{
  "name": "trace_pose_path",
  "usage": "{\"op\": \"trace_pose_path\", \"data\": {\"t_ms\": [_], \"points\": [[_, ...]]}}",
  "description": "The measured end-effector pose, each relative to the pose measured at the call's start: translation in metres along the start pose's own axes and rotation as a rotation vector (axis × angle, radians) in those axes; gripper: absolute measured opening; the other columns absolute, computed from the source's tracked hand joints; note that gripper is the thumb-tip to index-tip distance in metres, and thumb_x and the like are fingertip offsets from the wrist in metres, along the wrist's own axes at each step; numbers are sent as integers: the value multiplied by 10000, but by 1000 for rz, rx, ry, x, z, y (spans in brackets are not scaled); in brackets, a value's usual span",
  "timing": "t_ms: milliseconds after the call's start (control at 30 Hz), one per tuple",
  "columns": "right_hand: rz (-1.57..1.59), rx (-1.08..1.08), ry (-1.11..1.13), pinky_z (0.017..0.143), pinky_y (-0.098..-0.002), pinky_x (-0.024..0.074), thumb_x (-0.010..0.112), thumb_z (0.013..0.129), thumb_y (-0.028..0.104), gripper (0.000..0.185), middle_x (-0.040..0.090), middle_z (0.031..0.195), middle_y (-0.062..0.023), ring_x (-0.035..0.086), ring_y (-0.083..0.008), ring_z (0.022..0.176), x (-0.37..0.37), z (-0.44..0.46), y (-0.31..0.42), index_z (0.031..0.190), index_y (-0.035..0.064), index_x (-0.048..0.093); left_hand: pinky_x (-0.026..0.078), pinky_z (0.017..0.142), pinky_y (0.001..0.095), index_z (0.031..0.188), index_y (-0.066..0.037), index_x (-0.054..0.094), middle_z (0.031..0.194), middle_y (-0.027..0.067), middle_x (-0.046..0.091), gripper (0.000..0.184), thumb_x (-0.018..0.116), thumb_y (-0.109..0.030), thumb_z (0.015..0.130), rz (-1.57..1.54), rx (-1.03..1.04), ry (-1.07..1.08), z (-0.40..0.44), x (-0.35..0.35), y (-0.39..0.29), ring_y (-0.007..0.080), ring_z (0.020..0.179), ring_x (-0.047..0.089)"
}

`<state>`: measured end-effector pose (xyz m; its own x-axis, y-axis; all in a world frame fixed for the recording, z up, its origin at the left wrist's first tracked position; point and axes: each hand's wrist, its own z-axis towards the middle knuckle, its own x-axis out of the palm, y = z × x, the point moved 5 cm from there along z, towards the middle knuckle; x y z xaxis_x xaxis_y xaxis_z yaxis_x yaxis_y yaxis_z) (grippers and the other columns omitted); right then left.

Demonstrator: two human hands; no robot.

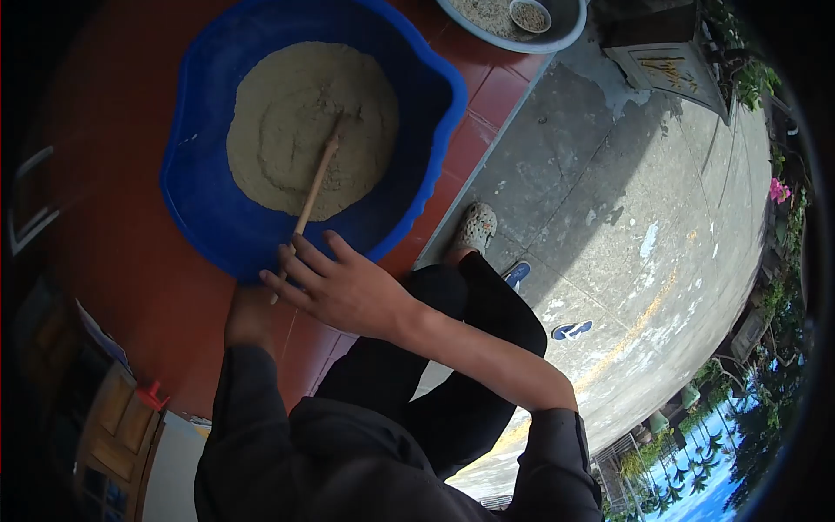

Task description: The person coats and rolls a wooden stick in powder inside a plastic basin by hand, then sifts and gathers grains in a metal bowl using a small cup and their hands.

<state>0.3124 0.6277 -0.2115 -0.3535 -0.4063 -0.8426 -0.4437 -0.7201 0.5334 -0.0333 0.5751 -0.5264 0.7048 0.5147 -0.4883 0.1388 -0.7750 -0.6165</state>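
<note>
Head view, and here's the blue basin [195,161], sitting on the red surface [109,287] with a broad bed of tan powder [283,130] inside. The wooden stick [318,183] slants across it, one end sunk in the powder, the other out past the basin's near rim, a lean that probably lets it reach the middle while the fingers stay clear of the powder. At that near rim comes the right hand [357,291], part open, fingers spread and gently bent over the stick; whether they really grip it, I can't tell. The left forearm [252,317] runs up to the same rim, its hand hidden (perhaps steadying the basin, but that's a guess), so no call on how open it is or what it holds. Beyond the basin's far side, a grey bowl [522,48] carries pale, grainy stuff [484,16] and a small cup [544,28] of grains.
</note>
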Motion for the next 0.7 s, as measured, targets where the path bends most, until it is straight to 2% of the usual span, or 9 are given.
{"op": "trace_pose_path", "data": {"t_ms": [67, 100, 200, 300, 400, 500, 600, 667, 700], "points": [[-18, -185, 20, 1228, -540, 443, 623, 1030, 210, 632, 588, 1574, -156, 523, -316, 1521, 46, 33, 26, 1643, 104, 510, 404, 1265, 516, 1738, -97, 293, 1704, 187, 443, 683, 357, -490, 1184, -1, 2, 9, 18, -8, 11, 364, 1564, 455], [-21, -198, 87, 1305, -534, 382, 611, 1047, 235, 624, 547, 1652, -151, 447, -325, 1597, 65, 46, 36, 1647, 99, 508, 404, 1264, 518, 1737, -98, 300, 1704, 186, 444, 680, 357, -489, 1183, -2, 21, 10, 24, -12, 12, 364, 1567, 452], [-122, -171, 85, 1291, -523, 404, 627, 1039, 262, 625, 585, 1616, -140, 477, -330, 1576, 99, 52, 52, 1626, 69, 531, 403, 1260, 524, 1732, -103, 319, 1705, 183, 450, 671, 358, -484, 1181, -36, 48, -25, 31, -46, 31, 362, 1575, 444], [-142, -210, -40, 1257, -499, 442, 631, 1036, 272, 515, 657, 1494, -159, 565, -333, 1492, 85, 40, 38, 1489, 28, 625, 402, 1256, 530, 1727, -107, 338, 1706, 180, 455, 663, 359, -479, 1178, -131, 61, 32, 51, -51, 56, 361, 1582, 436], [-274, -296, -129, 1182, -478, 496, 630, 1034, 268, 318, 702, 1275, -135, 673, -332, 1300, 79, 39, 31, 1239, 29, 676, 400, 1253, 536, 1723, -111, 357, 1707, 176, 460, 656, 360, -474, 1176, -309, 51, 107, 66, -40, 62, 359, 1590, 428], [-221, -140, -221, 1092, -481, 522, 614, 1036, 247, 205, 681, 1070, -98, 693, -309, 1121, 69, 47, 33, 1082, 48, 635, 399, 1249, 542, 1718, -116, 376, 1708, 173, 465, 649, 360, -469, 1174, -529, 50, 166, 94, -44, 15, 358, 1598, 420], [-274, -103, -293, 992, -474, 550, 616, 1044, 255, 199, 668, 1001, -87, 695, -298, 1039, 63, 23, 33, 1039, 56, 611, 398, 1245, 548, 1714, -120, 395, 1709, 170, 470, 643, 361, -464, 1171, -837, -14, 126, 95, -63, -33, 356, 1606, 412], [-248, -82, -358, 955, -480, 567, 618, 1046, 255, 206, 674, 1001, -102, 702, -317, 1035, 52, 13, 33, 1031, 49, 604, 398, 1243, 552, 1710, -123, 408, 1710, 168, 474, 639, 361, -461, 1170, -790, 141, 96, 92, -92, -75, 355, 1611, 407], [-254, -77, -380, 937, -483, 575, 619, 1048, 255, 210, 676, 1001, -110, 706, -327, 1033, 39, 8, 25, 1027, 46, 600, 416, 1225, 566, 1711, -149, 409, 1696, 168, 491, 633, 370, -469, 1167, -552, 306, 125, 80, -108, -110, 354, 1578, 445]]}}
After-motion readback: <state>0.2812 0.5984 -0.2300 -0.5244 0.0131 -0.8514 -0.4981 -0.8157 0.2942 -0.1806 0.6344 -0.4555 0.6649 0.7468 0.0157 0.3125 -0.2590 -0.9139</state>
